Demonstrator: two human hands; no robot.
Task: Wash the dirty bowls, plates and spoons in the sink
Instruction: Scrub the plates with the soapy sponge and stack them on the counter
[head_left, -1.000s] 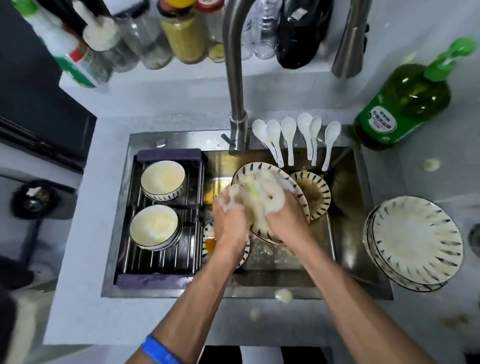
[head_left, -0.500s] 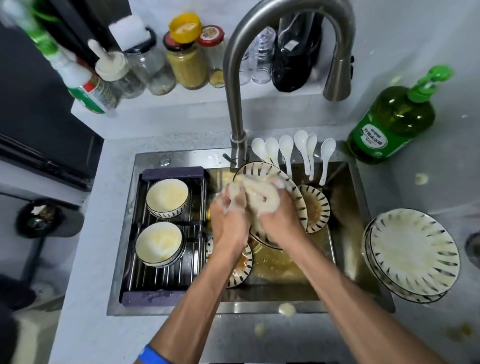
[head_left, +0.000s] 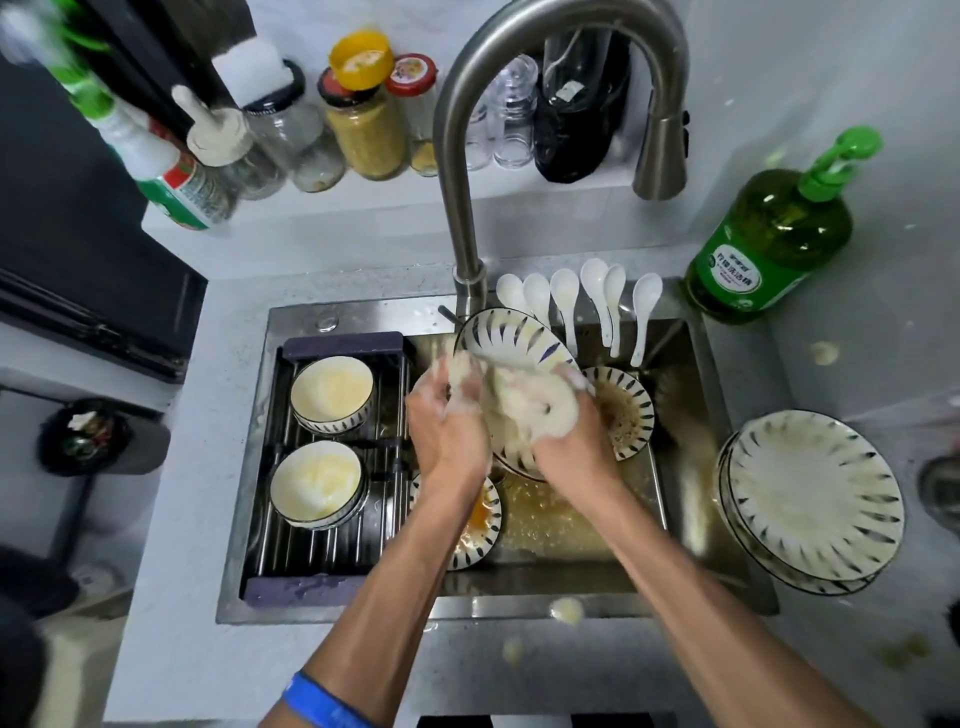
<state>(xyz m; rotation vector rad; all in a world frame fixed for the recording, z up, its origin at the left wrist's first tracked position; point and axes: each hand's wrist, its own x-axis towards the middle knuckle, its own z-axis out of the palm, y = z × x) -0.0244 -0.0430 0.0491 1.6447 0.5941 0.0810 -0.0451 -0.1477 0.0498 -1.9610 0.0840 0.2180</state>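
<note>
Scrubbing tilted plate (head_left: 511, 332) mid-frame over sink (head_left: 691, 467), L hand (head_left: 449, 434) gripping its edge, R hand (head_left: 574, 441) clutching foamy sponge (head_left: 535, 402) w/ curled fingers

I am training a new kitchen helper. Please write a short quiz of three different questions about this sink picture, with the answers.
1. How many white spoons lean at the sink's back edge?
2. True or false: water is running from the faucet.
3. Where do the two soapy bowls sit? A) on the counter; B) on the drying rack; C) under the stacked plates.

Key
1. Six.
2. False: no stream shows.
3. B. Meanwhile the left hand steadies the striped plate while the right hand rubs it with a foamy sponge.
</note>
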